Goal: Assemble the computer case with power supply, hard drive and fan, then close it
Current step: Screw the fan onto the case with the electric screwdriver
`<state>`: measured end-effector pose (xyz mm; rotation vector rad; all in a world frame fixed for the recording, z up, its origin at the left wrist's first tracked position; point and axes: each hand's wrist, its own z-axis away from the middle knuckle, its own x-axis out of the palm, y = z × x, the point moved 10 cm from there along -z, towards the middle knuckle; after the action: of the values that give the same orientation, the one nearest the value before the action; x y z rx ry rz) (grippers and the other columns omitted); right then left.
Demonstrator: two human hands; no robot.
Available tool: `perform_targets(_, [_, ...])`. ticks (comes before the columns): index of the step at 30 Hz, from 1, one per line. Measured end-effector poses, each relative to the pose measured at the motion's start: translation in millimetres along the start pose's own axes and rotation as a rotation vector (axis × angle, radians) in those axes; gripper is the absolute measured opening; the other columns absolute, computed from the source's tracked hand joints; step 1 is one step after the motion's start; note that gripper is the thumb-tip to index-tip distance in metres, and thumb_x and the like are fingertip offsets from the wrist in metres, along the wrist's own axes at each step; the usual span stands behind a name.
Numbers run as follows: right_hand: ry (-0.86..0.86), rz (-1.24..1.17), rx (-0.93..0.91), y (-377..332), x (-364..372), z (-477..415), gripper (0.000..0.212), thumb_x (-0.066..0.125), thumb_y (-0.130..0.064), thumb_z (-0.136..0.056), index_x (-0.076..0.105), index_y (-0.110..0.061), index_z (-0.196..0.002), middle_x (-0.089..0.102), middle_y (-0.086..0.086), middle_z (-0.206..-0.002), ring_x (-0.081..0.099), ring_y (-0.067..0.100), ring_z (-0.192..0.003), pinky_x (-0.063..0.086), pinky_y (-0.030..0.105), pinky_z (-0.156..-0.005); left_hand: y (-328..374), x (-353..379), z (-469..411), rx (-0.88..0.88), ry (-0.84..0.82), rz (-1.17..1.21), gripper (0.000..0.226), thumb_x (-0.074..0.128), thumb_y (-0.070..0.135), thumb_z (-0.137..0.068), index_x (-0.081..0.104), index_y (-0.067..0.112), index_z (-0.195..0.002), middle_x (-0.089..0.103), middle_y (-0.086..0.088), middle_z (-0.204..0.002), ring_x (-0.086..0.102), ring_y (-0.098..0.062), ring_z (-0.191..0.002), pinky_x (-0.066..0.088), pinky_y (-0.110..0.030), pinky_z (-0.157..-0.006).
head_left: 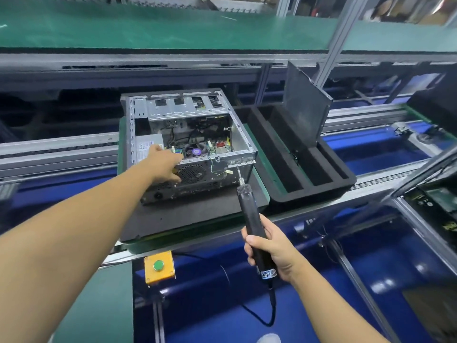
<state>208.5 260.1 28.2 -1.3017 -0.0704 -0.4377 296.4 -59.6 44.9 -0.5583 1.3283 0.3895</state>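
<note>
Nearest to us, a yellow button box [159, 267] with a green push-button is fixed at the front edge of the bench [94, 305]. Just right of it, the right grip [269, 246] is closed around the black electric screwdriver [249, 214], whose cable [272, 308] hangs from the butt end. The screwdriver points up and away. Its bit meets the right end of the rear rim of the computer case [237, 134].

The case lies on its side with the open face up, on a dark foam pad [197, 219]. The left grip [164, 164] rests on the rear upper edge, beside the fan grille [193, 173]. We cannot tell whether its fingers curl round the edge. The power supply [148, 144] sits in the near left corner inside the case, just beyond that grip.

To the right of the case stands a black foam tray [309, 174]. A dark side panel [306, 105] stands tilted in its far slot. Farthest away, a green shelf [173, 28] spans the line.
</note>
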Motion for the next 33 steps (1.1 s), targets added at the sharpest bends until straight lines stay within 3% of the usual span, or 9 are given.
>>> perform_targets(8, [0.096,0.195,0.135,48.8,6.8,-32.2,0.024,0.074,-0.016,-0.087,0.056,-0.017,-0.102,0.06,0.008,-0.073,0.055,0.022,-0.056,0.05,0.031,-0.052,1.5,-8.7,7.2,0.018,0.083,0.022,0.054,0.073,0.056,-0.079,0.029,0.027,-0.07,0.045,0.011,-0.064,0.042,-0.017,-0.068,0.026,-0.039,-0.09])
perform_targets(13, [0.07,0.215,0.207,80.0,18.7,-58.0,0.037,0.075,-0.027,-0.083,0.059,-0.04,-0.114,0.062,0.006,-0.071,0.056,0.022,-0.057,0.052,0.031,-0.054,0.7,-11.4,8.1,0.004,0.144,0.036,0.055,0.071,0.064,-0.076,0.031,0.027,-0.07,0.042,0.009,-0.065,0.042,-0.019,-0.07,0.028,-0.042,-0.096])
perform_targets(18, [0.088,0.199,0.218,97.2,19.8,-78.7,0.058,0.076,-0.027,-0.082,0.052,-0.039,-0.133,0.064,0.003,-0.075,0.059,0.019,-0.061,0.054,0.033,-0.058,-0.2,-7.8,6.9,-0.004,0.154,0.046,0.053,0.071,0.064,-0.076,0.037,0.023,-0.073,0.045,0.007,-0.065,0.045,-0.021,-0.07,0.028,-0.044,-0.096])
perform_targets(23, [0.102,0.174,0.208,99.3,15.2,-81.2,0.051,0.076,-0.026,-0.082,0.055,-0.042,-0.126,0.065,0.004,-0.078,0.058,0.024,-0.065,0.054,0.036,-0.06,-0.8,-12.0,7.6,-0.054,0.124,0.017,0.05,0.062,0.068,-0.078,0.042,0.022,-0.078,0.054,0.006,-0.07,0.05,-0.021,-0.072,0.028,-0.044,-0.097])
perform_targets(26, [0.089,0.178,0.198,97.9,13.1,-77.3,0.046,0.074,-0.026,-0.084,0.055,-0.036,-0.125,0.063,0.005,-0.074,0.057,0.022,-0.059,0.053,0.034,-0.058,3.9,-10.0,-4.7,-0.075,0.013,0.027,0.052,0.058,0.073,-0.075,0.042,0.024,-0.075,0.054,0.008,-0.069,0.051,-0.018,-0.07,0.026,-0.041,-0.089])
perform_targets(28, [0.085,0.175,0.198,96.3,12.4,-75.8,0.045,0.074,-0.026,-0.085,0.054,-0.033,-0.125,0.062,0.007,-0.072,0.055,0.022,-0.057,0.053,0.034,-0.058,6.9,-6.3,-19.1,-0.05,-0.115,0.003,0.055,0.059,0.075,-0.073,0.052,0.022,-0.088,0.063,0.004,-0.085,0.056,-0.021,-0.084,0.03,-0.04,-0.089])
perform_targets(29, [0.087,0.172,0.201,96.0,11.8,-75.5,0.046,0.073,-0.025,-0.086,0.054,-0.033,-0.127,0.062,0.007,-0.072,0.055,0.023,-0.057,0.053,0.034,-0.058,7.4,-2.1,-26.4,-0.048,-0.198,0.024,0.063,0.061,0.074,-0.073,0.056,0.02,-0.104,0.066,0.0,-0.103,0.058,-0.024,-0.096,0.034,-0.04,-0.09])
perform_targets(31, [0.094,0.168,0.212,96.9,11.1,-74.5,0.049,0.073,-0.024,-0.087,0.052,-0.031,-0.131,0.062,0.008,-0.072,0.054,0.025,-0.057,0.052,0.034,-0.058,6.5,7.3,-35.8,-0.062,-0.361,0.114,0.087,0.067,0.069,-0.073,0.046,0.015,-0.138,0.055,-0.006,-0.138,0.054,-0.028,-0.121,0.042,-0.039,-0.098])
perform_targets(33, [0.089,0.168,0.219,98.3,10.9,-72.8,0.051,0.072,-0.024,-0.088,0.051,-0.03,-0.133,0.063,0.008,-0.072,0.055,0.025,-0.057,0.052,0.033,-0.057,9.6,10.5,-39.0,-0.031,-0.417,0.185,0.093,0.072,0.057,-0.076,0.033,0.014,-0.149,0.048,-0.007,-0.146,0.051,-0.027,-0.125,0.043,-0.04,-0.103])
